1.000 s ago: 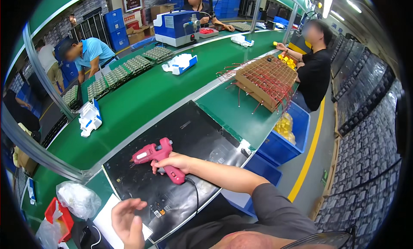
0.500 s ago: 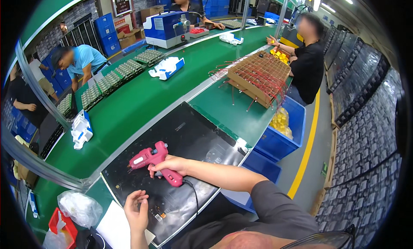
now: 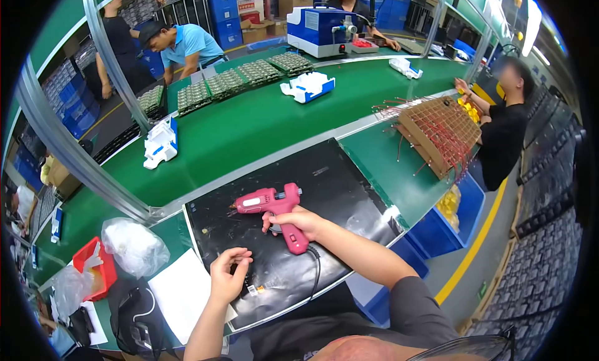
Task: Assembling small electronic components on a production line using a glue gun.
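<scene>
Pink hot-glue gun (image 3: 272,202), corded, held in right hand (image 3: 298,222) over black mat (image 3: 327,174).
Right hand's fingers close round the handle (image 3: 295,239), nozzle (image 3: 233,206) pointing left; whether the gun touches the mat is hard to tell. Left hand (image 3: 226,277) hangs at the mat's near-left edge, fingers open and loosely curled. Mat lies on green desk (image 3: 377,161); white paper sheet (image 3: 182,295) beside it, translucent plastic bag (image 3: 134,247) and red bin (image 3: 107,274) farther left.
</scene>
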{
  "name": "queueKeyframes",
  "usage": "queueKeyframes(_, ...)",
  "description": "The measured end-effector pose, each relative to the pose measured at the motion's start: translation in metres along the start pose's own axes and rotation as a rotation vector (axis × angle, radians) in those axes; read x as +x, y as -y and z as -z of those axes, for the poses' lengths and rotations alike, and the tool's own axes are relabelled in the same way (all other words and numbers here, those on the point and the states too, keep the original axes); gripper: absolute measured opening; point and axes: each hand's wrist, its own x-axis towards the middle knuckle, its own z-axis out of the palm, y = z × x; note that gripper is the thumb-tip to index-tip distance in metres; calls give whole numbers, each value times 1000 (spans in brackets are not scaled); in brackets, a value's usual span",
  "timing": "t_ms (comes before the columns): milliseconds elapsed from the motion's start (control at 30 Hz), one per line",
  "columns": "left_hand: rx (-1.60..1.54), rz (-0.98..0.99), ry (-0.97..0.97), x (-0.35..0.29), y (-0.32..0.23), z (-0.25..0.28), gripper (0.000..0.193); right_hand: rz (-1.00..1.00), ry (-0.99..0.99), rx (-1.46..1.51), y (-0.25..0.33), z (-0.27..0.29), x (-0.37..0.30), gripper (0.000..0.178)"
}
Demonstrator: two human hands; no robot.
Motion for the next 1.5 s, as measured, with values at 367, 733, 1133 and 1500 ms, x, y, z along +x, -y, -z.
queueKeyframes(367, 89, -35, -10, -1, 3, -8, 18, -4, 11, -30, -1, 0, -2, 32)
queueKeyframes(733, 99, -43, 5, 0, 2, -10, 23, 0, 13, -23, -1, 0, -1, 31)
queueKeyframes(1133, 110, -54, 14, 0, 6, -9, 25, 2, 12, -27, 0, 0, -3, 32)
queueKeyframes(1500, 131, -55, 19, -1, 2, -9, 24, -6, 14, -34, 1, -2, -3, 32)
